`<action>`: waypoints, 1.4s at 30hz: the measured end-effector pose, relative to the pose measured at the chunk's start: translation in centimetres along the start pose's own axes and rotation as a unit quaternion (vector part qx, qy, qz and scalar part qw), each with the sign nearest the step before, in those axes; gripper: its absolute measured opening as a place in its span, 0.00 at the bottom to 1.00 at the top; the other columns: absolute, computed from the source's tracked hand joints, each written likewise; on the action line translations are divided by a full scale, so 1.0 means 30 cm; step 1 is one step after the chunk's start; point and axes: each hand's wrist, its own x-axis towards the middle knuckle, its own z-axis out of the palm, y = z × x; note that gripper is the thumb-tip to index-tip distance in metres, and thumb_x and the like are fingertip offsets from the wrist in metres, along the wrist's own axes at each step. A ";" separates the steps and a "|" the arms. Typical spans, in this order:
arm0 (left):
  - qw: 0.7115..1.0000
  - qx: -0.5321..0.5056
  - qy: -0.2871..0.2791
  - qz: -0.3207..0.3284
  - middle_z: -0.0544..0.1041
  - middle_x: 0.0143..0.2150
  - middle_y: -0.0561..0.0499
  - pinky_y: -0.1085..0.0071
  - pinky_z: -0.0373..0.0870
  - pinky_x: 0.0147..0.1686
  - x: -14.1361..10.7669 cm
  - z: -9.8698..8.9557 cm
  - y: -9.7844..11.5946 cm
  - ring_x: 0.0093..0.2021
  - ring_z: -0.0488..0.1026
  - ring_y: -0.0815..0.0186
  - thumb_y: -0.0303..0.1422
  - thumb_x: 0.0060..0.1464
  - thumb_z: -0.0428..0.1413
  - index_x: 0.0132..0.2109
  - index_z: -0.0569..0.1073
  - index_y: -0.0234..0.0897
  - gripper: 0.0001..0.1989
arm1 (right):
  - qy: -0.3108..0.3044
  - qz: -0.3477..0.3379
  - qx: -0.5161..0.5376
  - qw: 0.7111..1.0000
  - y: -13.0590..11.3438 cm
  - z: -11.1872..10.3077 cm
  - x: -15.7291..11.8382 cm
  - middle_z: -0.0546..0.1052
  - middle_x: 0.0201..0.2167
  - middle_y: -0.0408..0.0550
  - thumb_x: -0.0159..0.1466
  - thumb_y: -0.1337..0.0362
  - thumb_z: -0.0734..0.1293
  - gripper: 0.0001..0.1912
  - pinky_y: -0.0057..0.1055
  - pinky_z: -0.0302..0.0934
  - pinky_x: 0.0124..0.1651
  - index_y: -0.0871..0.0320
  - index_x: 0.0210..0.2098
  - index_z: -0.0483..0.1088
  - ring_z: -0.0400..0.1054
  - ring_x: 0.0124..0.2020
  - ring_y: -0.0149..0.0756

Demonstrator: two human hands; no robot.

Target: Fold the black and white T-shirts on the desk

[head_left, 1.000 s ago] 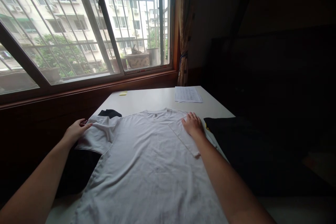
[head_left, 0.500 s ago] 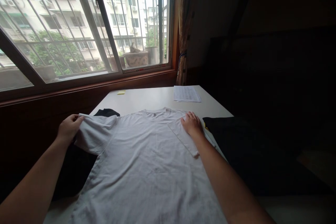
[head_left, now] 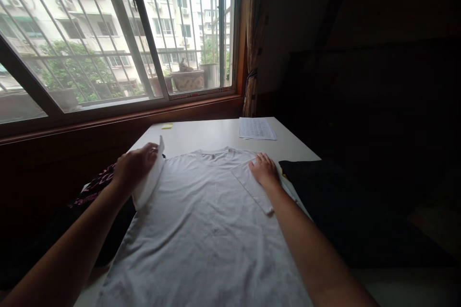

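A white T-shirt [head_left: 212, 216] lies spread over the table, its collar toward the far side. Its right sleeve is folded inward over the body. My left hand [head_left: 135, 165] is closed on the left sleeve and holds it raised, tilted up toward the shirt's middle. On the right shoulder, by the folded sleeve, my right hand [head_left: 264, 169] rests flat with its fingers stretched out. Dark clothing with pink print [head_left: 95, 189] lies to the left, partly hidden behind my left arm.
Printed papers [head_left: 257, 128] and a yellow sticky note [head_left: 167, 126] lie toward the far side of the white table [head_left: 201, 132]. Dark cloth [head_left: 324, 201] covers the right side. Beyond stand a barred window and a tied curtain [head_left: 252, 76].
My left hand has lifted the left sleeve and moved it right, toward the shirt's body. Pink print on the dark clothing now shows. My right hand has stayed in place.
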 end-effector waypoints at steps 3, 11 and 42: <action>0.991 -0.039 -0.062 0.114 0.83 0.42 0.52 0.68 0.70 0.38 -0.090 -0.006 0.128 0.37 0.80 0.59 0.47 0.65 0.51 0.65 0.68 0.54 0.24 | 0.000 -0.003 0.001 1.000 0.001 0.001 0.000 0.62 0.70 0.56 0.71 0.54 0.55 0.30 0.40 0.40 0.71 0.64 0.66 0.64 0.48 0.72 0.45; 0.953 -0.110 -0.060 0.275 0.80 0.53 0.47 0.63 0.76 0.46 -0.307 0.077 0.081 0.51 0.78 0.56 0.48 0.67 0.50 0.63 0.71 0.47 0.23 | 0.007 -0.010 0.003 1.000 0.005 0.005 0.001 0.63 0.70 0.57 0.71 0.55 0.56 0.29 0.41 0.42 0.70 0.64 0.65 0.65 0.50 0.72 0.46; 0.966 -0.178 -0.030 0.183 0.77 0.41 0.50 0.72 0.75 0.37 -0.504 0.213 -0.230 0.39 0.77 0.63 0.35 0.63 0.52 0.43 0.77 0.43 0.09 | -0.017 -0.027 -0.036 0.999 0.066 0.008 -0.007 0.60 0.72 0.53 0.72 0.52 0.53 0.32 0.40 0.41 0.72 0.63 0.69 0.61 0.48 0.73 0.43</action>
